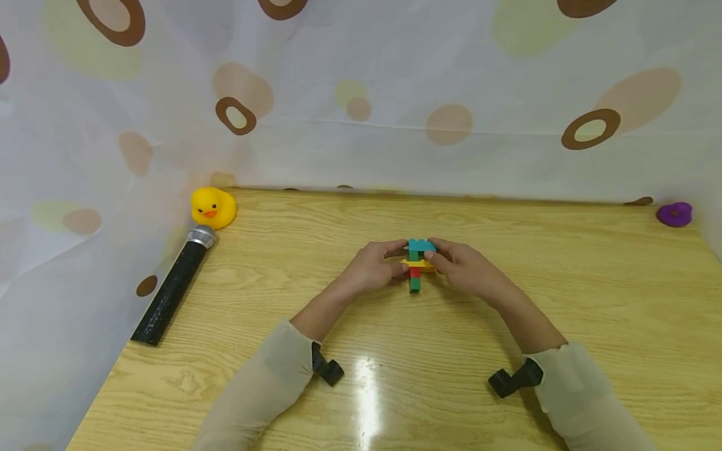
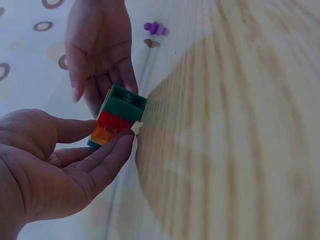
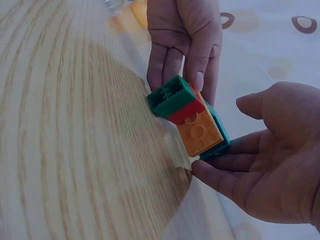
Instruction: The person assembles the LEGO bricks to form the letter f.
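Both hands are around a small tower of toy building bricks: a green brick (image 1: pixel 415 286) at the bottom, then a red brick (image 3: pixel 187 111), a flat orange-yellow brick (image 3: pixel 201 134), another green piece and a blue brick (image 1: pixel 421 245) on top. My left hand (image 1: pixel 369 268) pinches the tower from the left, thumb by the orange-yellow level. My right hand (image 1: pixel 465 269) is at the right side, its fingertips at the blue brick. In the right wrist view, the right thumb (image 3: pixel 251 105) stands apart from the bricks. The green brick's hollow underside shows in both wrist views.
A yellow rubber duck (image 1: pixel 214 208) sits at the table's back left corner. Just in front of it lies a black microphone (image 1: pixel 175 288) with a silver head. At the far right back is a purple toy duck (image 1: pixel 674 214). A patterned curtain (image 1: pixel 395 94) hangs behind the wooden table (image 1: pixel 271 232).
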`<move>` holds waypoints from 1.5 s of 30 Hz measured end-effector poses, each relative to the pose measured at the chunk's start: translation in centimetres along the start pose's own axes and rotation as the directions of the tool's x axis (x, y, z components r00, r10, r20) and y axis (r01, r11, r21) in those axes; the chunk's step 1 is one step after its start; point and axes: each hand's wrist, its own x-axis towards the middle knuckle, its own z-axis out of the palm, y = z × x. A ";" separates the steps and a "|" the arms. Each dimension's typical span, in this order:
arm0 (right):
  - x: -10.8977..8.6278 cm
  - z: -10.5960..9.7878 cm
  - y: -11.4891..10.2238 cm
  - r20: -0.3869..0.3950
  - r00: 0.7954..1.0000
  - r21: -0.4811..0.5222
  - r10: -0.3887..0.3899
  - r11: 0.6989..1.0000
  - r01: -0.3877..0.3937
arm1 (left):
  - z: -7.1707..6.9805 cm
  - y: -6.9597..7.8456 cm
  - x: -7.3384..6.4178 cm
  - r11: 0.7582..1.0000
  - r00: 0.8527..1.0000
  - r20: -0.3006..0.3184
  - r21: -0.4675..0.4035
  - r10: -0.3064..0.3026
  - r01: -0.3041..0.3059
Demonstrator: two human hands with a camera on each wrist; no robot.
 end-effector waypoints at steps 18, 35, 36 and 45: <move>0.1 -0.1 0.3 0.001 1.000 -0.018 0.015 1.000 -0.015 | 0.1 0.1 -0.2 0.997 0.997 0.075 0.076 -0.006 0.000; 0.2 -0.1 0.7 -0.036 0.999 -0.026 0.027 0.999 -0.028 | 0.4 0.2 -0.2 0.991 0.997 0.078 0.133 -0.003 -0.008; 0.2 -0.1 0.7 -0.037 0.999 -0.026 0.027 0.999 -0.028 | 0.4 0.2 -0.3 0.991 0.997 0.080 0.137 -0.002 -0.009; 0.4 -0.2 0.9 -0.029 1.000 -0.066 0.002 0.998 -0.004 | 0.2 0.0 -0.2 0.990 0.996 0.089 0.138 0.003 -0.015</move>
